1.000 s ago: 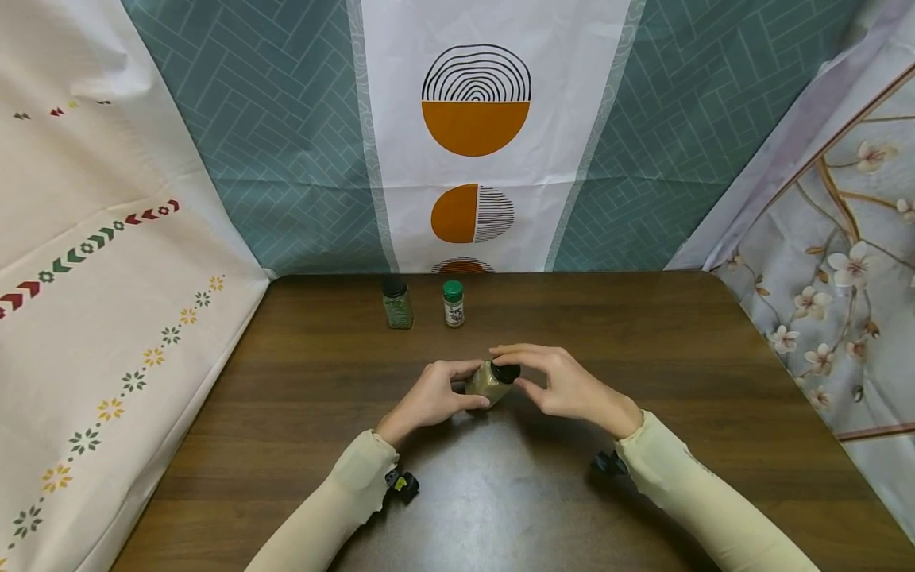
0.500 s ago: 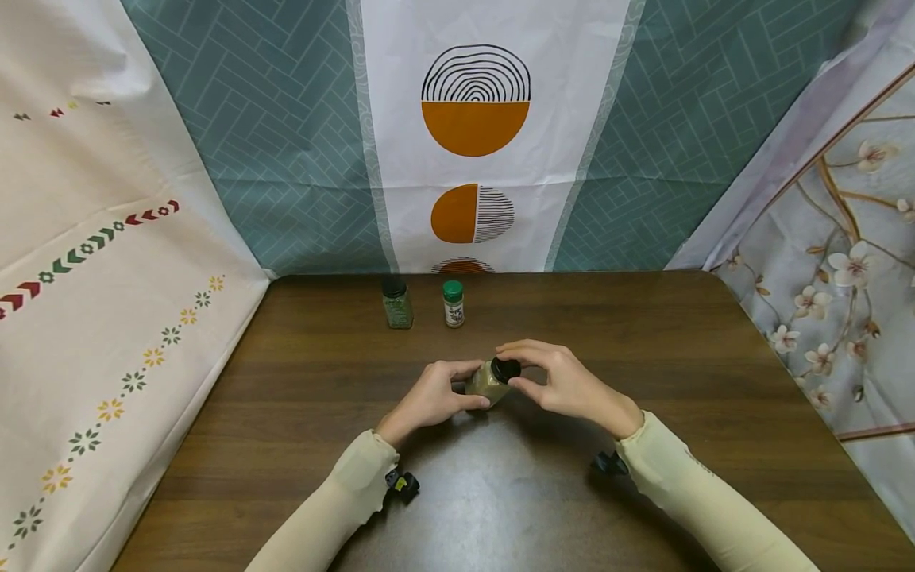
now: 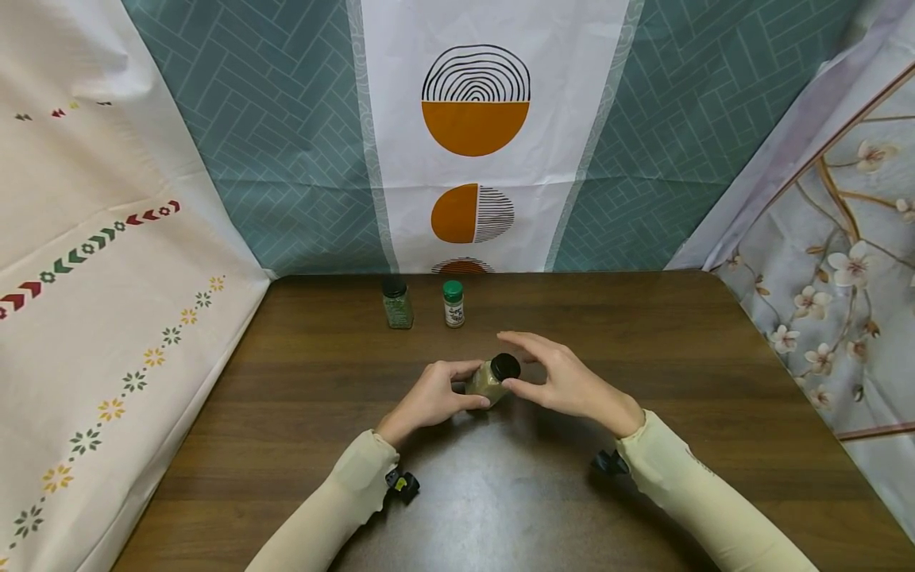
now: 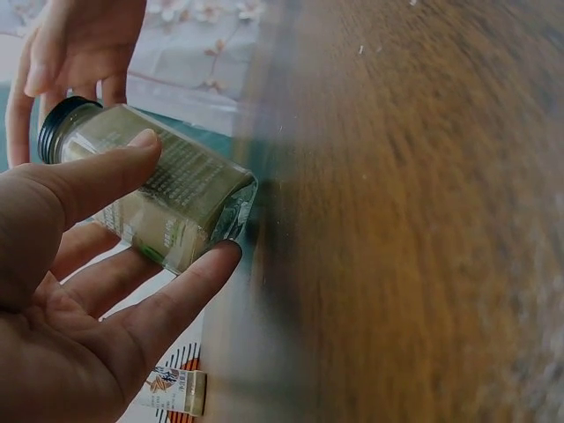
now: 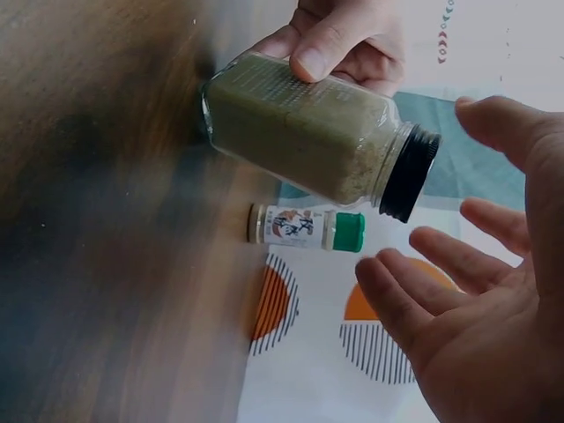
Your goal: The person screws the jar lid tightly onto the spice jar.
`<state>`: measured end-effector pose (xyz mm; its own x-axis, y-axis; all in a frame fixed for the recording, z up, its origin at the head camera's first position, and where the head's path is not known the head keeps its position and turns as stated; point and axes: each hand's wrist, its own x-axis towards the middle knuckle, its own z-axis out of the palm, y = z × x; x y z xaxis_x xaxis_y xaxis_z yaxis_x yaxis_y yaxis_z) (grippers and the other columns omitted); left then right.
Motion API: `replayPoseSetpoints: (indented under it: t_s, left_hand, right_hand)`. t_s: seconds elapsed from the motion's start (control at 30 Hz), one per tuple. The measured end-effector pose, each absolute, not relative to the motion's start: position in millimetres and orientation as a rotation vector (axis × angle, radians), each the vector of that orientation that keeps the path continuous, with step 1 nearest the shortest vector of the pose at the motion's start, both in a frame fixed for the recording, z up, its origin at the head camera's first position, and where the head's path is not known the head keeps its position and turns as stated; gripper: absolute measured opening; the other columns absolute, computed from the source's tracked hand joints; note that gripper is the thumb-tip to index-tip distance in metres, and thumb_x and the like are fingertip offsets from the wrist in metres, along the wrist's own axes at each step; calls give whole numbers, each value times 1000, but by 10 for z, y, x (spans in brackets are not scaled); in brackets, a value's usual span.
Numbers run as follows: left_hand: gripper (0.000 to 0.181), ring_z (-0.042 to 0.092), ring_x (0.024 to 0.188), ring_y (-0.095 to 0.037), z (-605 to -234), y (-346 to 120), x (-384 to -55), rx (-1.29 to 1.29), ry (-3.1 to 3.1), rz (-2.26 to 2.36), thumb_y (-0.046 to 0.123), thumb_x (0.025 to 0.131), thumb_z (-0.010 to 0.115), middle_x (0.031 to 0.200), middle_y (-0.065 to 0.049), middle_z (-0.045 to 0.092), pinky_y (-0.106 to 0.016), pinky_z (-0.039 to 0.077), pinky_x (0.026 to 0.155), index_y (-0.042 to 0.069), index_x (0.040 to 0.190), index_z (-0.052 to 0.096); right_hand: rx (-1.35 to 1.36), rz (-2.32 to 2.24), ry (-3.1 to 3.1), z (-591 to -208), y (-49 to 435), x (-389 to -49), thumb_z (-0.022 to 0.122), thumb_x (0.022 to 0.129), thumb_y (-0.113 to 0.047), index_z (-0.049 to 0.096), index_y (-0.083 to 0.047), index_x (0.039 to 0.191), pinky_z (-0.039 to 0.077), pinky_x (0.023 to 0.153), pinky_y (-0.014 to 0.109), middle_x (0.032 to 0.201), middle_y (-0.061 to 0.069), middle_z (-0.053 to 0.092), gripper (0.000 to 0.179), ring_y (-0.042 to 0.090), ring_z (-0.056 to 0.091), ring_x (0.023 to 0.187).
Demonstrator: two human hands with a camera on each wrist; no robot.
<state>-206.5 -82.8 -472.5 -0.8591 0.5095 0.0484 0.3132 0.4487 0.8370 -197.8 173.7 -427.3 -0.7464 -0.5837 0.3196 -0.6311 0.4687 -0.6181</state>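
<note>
My left hand (image 3: 432, 393) grips a clear glass spice jar (image 3: 486, 387), thumb on one side and fingers on the other. Greenish-beige powder fills most of the jar (image 5: 295, 132), which leans with its black ribbed lid (image 5: 411, 174) toward my right hand (image 3: 568, 385). The lid sits on the jar's neck. In the right wrist view, the fingers and thumb of my right hand (image 5: 493, 264) are spread around the lid, with a gap between them and it. Printing shows on the glass in the left wrist view, where my left thumb (image 4: 115, 172) lies across the jar.
Toward the back of the brown wooden table (image 3: 322, 357) stand a black-capped jar of green flakes (image 3: 398, 308) and a small green-capped shaker (image 3: 453, 304) with a white label. Patterned cloths (image 3: 307, 159) hang behind and at both sides.
My right hand had its fingers at the black lid; they have now spread and come away from it. The left hand keeps the jar in nearly the same place.
</note>
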Motion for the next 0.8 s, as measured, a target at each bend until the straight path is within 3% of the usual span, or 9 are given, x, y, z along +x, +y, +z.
replayPoseSetpoints:
  t_s: [0.2,0.5,0.8]
  left_hand:
    - [59,66,125,-23,-4720,-831,-2061,704,2490,1361,24,88,84,138,-9,67,-43,55,103,10,142,63]
    - [60,66,125,-23,-4730,-836,-2066,710,2500,1344,24,87,85,138,-8,67,-43,55,104,11,142,64]
    - [59,66,125,-24,-4748,-838,-2071,717,2502,1360,22,88,85,138,-9,67,-43,55,104,11,141,64]
  right_hand:
    - [1116,1098,-2643,-4233,1718,-1975,75,96,-28,50,-15,153,50,109,53,153,6,54,64,28,54,139]
    - [1283,1088,-2551,-4217,1696,-1991,73,91,1,70,-8,127,56,102,46,142,8,64,38,25,63,130]
    - [1274,1063,-2567,-4230,1711,-1997,73,90,4,70,-3,128,59,97,42,137,13,67,38,26,66,124]
